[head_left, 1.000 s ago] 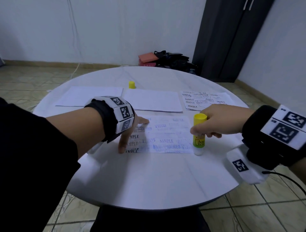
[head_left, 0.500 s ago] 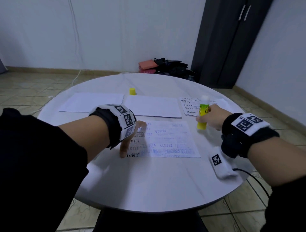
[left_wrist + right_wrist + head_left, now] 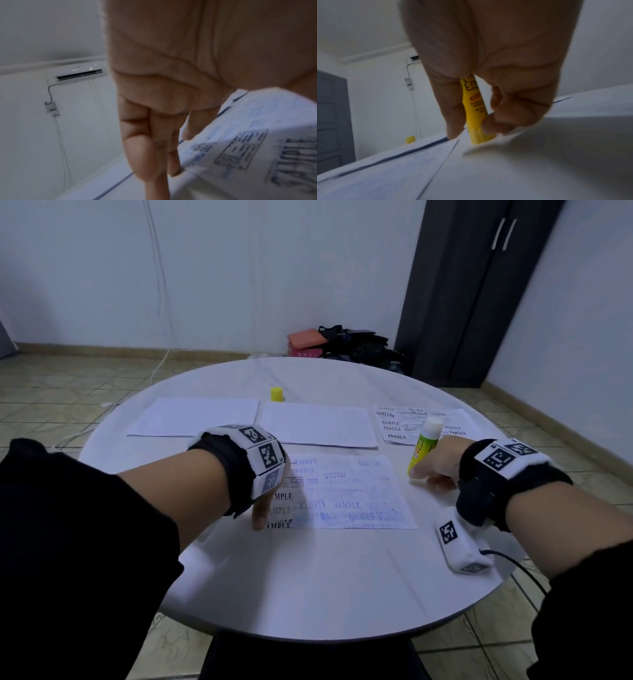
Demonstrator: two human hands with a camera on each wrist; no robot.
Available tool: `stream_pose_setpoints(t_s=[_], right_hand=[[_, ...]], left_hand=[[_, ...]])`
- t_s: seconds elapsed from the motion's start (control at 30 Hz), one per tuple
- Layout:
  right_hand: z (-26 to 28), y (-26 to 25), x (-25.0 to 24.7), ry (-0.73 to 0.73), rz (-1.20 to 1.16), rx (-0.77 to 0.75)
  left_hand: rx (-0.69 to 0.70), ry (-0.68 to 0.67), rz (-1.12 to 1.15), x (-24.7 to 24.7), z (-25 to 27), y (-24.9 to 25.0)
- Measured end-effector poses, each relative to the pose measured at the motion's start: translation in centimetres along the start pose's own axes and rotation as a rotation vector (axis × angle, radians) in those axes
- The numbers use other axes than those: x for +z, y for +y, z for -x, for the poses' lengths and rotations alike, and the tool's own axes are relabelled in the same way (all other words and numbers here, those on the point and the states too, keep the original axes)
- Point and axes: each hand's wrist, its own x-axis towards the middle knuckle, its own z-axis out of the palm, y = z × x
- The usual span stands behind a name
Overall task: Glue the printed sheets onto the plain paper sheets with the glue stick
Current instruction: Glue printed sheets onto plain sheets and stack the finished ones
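A printed sheet (image 3: 349,494) lies on the round white table (image 3: 325,577) with its print showing mirrored through the paper. My left hand (image 3: 265,508) presses its left edge with straight fingers (image 3: 145,135); the sheet (image 3: 257,135) lies beside them. My right hand (image 3: 435,470) grips the yellow glue stick (image 3: 423,446) just right of the sheet, white glue end up and base near the table. The right wrist view shows fingers (image 3: 453,108) curled round the stick (image 3: 474,115). Two plain sheets (image 3: 195,416) (image 3: 318,424) lie behind.
The yellow cap (image 3: 276,394) stands behind the plain sheets, also seen as the cap (image 3: 410,139). A stack of printed sheets (image 3: 404,422) lies at the back right. A dark cabinet (image 3: 479,285) and bags (image 3: 342,344) stand beyond the table.
My right hand lifted the glue stick off the sheet's right edge, turned it glue end up and moved it back and right. The left hand stays pressing the sheet.
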Motion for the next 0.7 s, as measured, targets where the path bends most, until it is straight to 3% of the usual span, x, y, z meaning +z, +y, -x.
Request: stream_pose_setpoints(t_s=[0.13, 0.27, 0.37, 0.47, 0.57, 0.7], right_hand=[[3.2, -0.8, 0.0, -0.069, 0.296, 0.017], [5.7, -2.0, 0.9, -0.151, 0.538, -0.069], [6.9, -4.3, 1.7, -0.182, 0.585, -0.188], [7.8, -7.4, 2.5, -0.207, 0.57, -0.303], [8.2, -11.0, 3.8, -0.204, 0.619, -0.392], [7.4, -15.8, 6.6, -0.142, 0.751, -0.48]], left_hand=[[0.003, -0.018, 0.064, -0.4, 1.4, -0.2], [0.012, -0.022, 0.195, 0.7, 1.8, -0.9], [0.043, -0.014, 0.324, 1.5, 1.9, -2.2], [0.11, -0.051, 0.615, 1.9, 1.1, -5.1], [0.037, 0.036, 0.76, 2.6, 0.3, -8.3], [-0.149, 0.166, 0.587, 3.9, -1.5, -12.2]])
